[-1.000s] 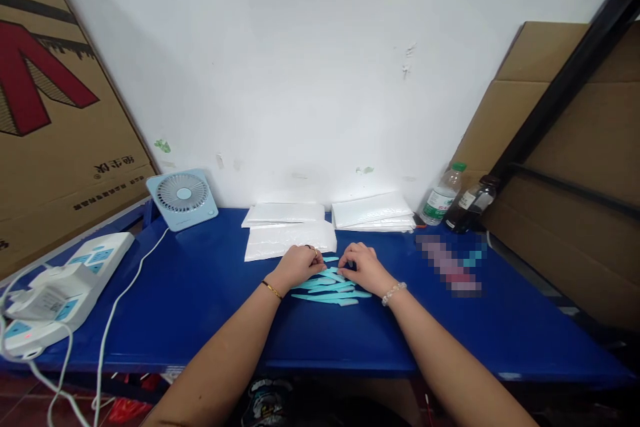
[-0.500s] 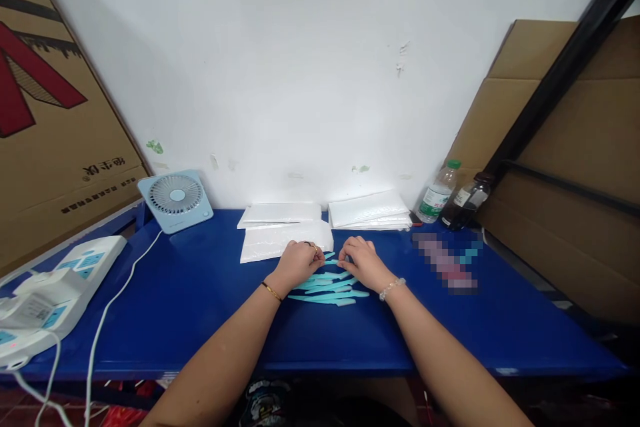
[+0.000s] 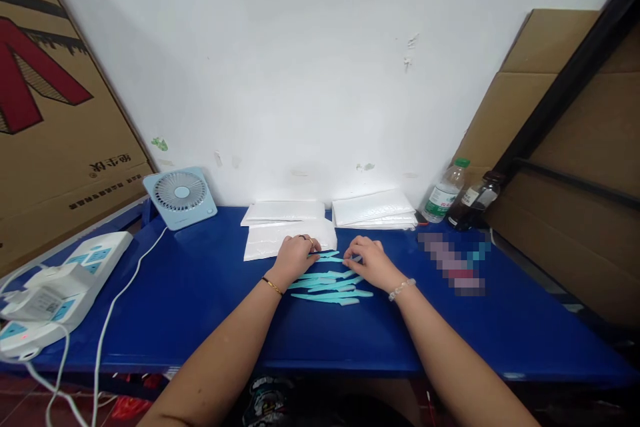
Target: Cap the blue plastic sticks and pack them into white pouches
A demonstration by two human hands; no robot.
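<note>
Several slim turquoise eyebrow razors lie roughly side by side on the blue table. At their far end, my left hand pinches the left end of a turquoise eyebrow razor. The fingertips of my right hand close on its right end. Another razor lies just behind this one, partly covered by my left fingers. White padded mailers sit right behind my left hand.
A second stack of white mailers is against the wall. Two bottles stand at the back right, near a blurred patch. To the left are a blue fan and a power strip with cables.
The whole view has shifted slightly. My hands stay at the far end of the razors, with the fingertips a little farther apart along the pinched one.
</note>
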